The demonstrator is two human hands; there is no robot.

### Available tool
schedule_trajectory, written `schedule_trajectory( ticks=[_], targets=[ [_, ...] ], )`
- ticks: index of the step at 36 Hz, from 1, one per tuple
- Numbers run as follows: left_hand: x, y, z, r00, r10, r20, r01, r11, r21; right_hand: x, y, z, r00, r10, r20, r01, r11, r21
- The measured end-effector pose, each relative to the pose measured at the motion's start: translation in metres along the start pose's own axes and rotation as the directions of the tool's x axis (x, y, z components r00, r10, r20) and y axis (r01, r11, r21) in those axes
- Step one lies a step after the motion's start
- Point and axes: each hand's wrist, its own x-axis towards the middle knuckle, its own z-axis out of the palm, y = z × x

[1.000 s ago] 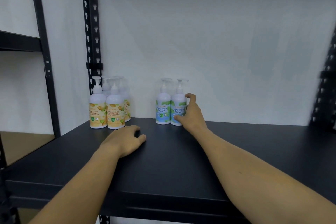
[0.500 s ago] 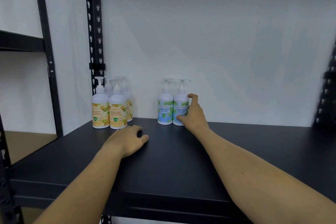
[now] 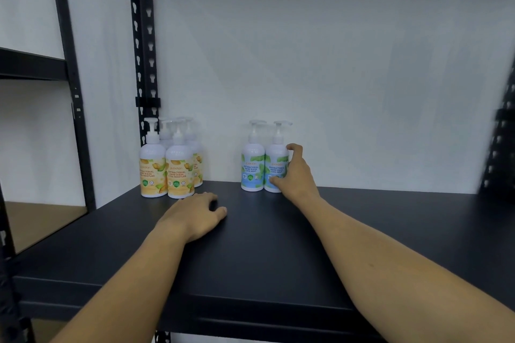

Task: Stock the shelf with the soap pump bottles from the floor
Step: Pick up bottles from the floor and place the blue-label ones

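Black steel shelving stands against a pale wall; the shelf board (image 3: 278,245) in front of me is matt black, and a perforated upright (image 3: 143,36) rises at its back left corner.

Both of my forearms reach forward over the board. My left hand (image 3: 195,216) lies palm down on the board, knuckles up, fingers loosely bent with the tips on the surface; it holds nothing. My right arm extends further back, and my right hand (image 3: 296,175) is turned on its side at the rear of the board.

Two groups of pump bottles stand upright near the back wall. The yellow-label bottles (image 3: 178,170) form a cluster at the back left, just beside the upright, two in front and more behind them. The blue-label bottles (image 3: 252,167) form a pair to the right, well apart from the yellow cluster and touching each other. Nothing lies between my left hand and the yellow cluster, which stands just beyond my fingertips.

My right hand grips the right blue-label bottle (image 3: 276,167): the thumb presses the lower front of the label, and the fingers curl round its right side up to the shoulder. That bottle stands on the board, upright.
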Motion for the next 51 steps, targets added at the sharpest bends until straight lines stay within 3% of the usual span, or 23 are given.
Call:
schedule_trajectory(
  ticks=[41,46,51],
  targets=[
    [-0.003,0.002,0.000,0.999,-0.006,-0.032,0.006,1.000,-0.010,-0.017,-0.017,-0.013,0.997,0.070,0.020,-0.070,0.998,-0.001],
    [-0.014,0.007,-0.004,0.992,-0.017,-0.122,0.023,0.998,0.054,-0.040,-0.032,-0.022,0.981,0.173,0.092,-0.148,0.961,-0.234],
    [-0.034,0.014,-0.007,0.981,-0.029,-0.193,0.054,0.990,0.127,-0.064,-0.055,-0.036,0.942,0.205,0.266,-0.064,0.887,-0.457]
  ],
)
